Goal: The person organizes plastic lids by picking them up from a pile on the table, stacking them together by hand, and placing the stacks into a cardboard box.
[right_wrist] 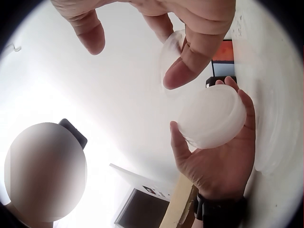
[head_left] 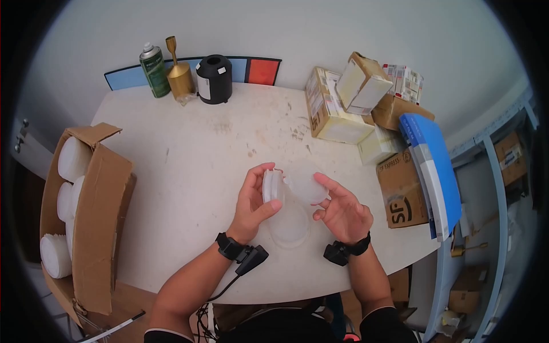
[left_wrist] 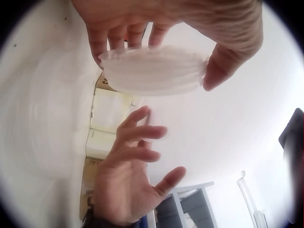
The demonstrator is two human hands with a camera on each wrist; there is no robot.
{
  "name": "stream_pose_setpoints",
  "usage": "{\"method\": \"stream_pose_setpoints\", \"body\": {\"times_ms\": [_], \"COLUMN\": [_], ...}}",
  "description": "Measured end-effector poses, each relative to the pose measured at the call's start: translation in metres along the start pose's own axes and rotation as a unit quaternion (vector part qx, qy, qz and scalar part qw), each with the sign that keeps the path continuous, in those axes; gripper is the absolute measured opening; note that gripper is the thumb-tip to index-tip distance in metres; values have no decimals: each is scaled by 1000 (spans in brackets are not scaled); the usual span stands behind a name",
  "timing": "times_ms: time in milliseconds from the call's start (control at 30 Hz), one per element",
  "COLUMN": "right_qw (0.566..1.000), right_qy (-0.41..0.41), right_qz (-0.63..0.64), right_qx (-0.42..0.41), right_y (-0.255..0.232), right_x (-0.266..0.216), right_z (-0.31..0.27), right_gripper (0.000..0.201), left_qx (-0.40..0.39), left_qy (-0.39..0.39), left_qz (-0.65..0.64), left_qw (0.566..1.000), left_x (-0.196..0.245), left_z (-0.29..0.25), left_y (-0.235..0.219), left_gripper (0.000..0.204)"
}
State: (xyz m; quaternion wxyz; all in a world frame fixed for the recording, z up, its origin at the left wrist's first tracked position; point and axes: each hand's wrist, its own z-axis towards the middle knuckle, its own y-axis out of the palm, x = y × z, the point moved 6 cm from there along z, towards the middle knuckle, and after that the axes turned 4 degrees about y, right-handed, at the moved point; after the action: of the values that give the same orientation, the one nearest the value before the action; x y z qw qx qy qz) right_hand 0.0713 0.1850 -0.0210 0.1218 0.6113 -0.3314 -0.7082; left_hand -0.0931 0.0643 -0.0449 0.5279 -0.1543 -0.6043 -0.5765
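Note:
My left hand [head_left: 250,201] grips a short stack of translucent white round plastic lids [head_left: 273,186] by the rim, thumb on the near side and fingers on the far side. In the left wrist view the stacked lids [left_wrist: 152,71] show edge-on with several ridges. A single thin translucent lid [head_left: 309,188] is held at the fingertips of my right hand [head_left: 350,216]. The right wrist view shows this lid [right_wrist: 172,53] between two fingers, with the thumb off it. Below both hands, a clear round plastic container [head_left: 290,228] stands on the table.
At left, a cardboard box [head_left: 106,228] holds several white round tubs [head_left: 74,159]. A spray can [head_left: 154,71], a brass-coloured piece [head_left: 181,80] and a black cylinder [head_left: 215,80] stand at the back. Boxes [head_left: 343,123] and a blue binder [head_left: 432,166] line the right side.

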Motion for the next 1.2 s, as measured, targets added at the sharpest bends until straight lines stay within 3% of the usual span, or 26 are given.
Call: {"method": "stream_pose_setpoints", "body": {"times_ms": [300, 667, 900, 1200], "right_qw": [987, 991, 973, 970], "right_qy": [37, 81, 39, 77], "right_qz": [151, 90, 211, 205], "right_qx": [-35, -51, -85, -107], "right_y": [-1, 11, 4, 6], "right_x": [15, 21, 15, 22], "right_z": [1, 5, 2, 1], "right_gripper": [107, 104, 109, 110], "left_qx": [-7, 11, 0, -14], "left_qy": [66, 109, 125, 140], "left_qz": [108, 180, 183, 221], "left_qw": [992, 978, 975, 965], "left_x": [8, 10, 14, 16], "left_z": [-4, -4, -5, -5], "left_y": [8, 6, 8, 9], "left_gripper": [88, 85, 81, 82]}}
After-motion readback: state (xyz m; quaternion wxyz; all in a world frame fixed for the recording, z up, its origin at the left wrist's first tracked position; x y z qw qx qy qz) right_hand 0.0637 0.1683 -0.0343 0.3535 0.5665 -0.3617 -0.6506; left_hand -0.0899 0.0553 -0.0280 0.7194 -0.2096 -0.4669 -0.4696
